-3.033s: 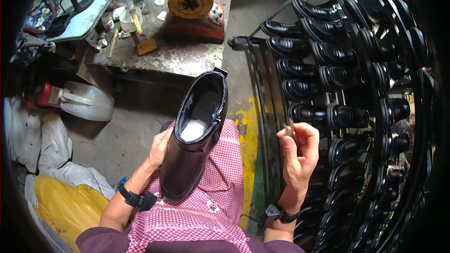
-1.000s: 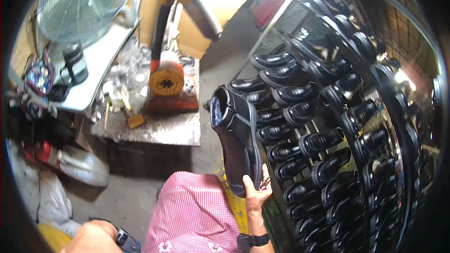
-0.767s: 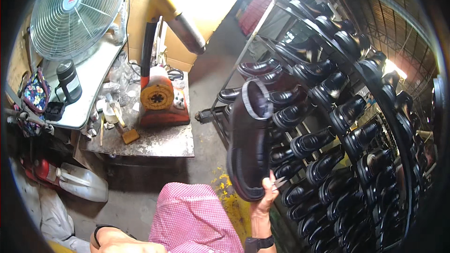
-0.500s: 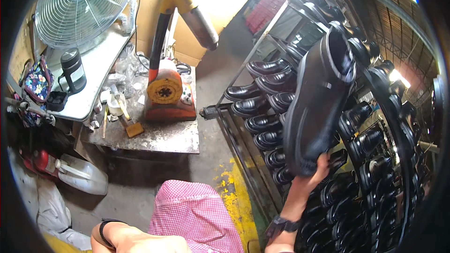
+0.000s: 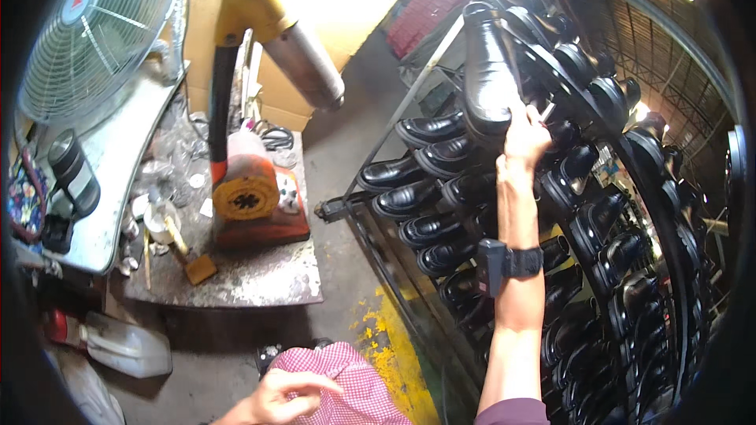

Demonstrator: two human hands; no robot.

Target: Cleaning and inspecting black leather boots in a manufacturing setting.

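Note:
My right hand is stretched out to the shoe rack, closed round the toe end of a glossy black leather shoe. The shoe points toward me, its heel end at the upper part of the rack. A thin pale stick-like piece shows beside my fingers; whether I hold it is unclear. Low in front of me, my left hand hovers by a pink checked cloth over my lap. Its fingers are loosely apart with nothing in them.
The sloping metal rack carries rows of black shoes. To the left, a worn bench bears an orange-and-yellow blower machine with a bent metal nozzle and a brush. A fan, dark flask and white jug stand further left.
My right arm has reached farther away, carrying the shoe from close by up to the rack's top. My left hand has come into fuller view by the cloth. The view has shifted rightward.

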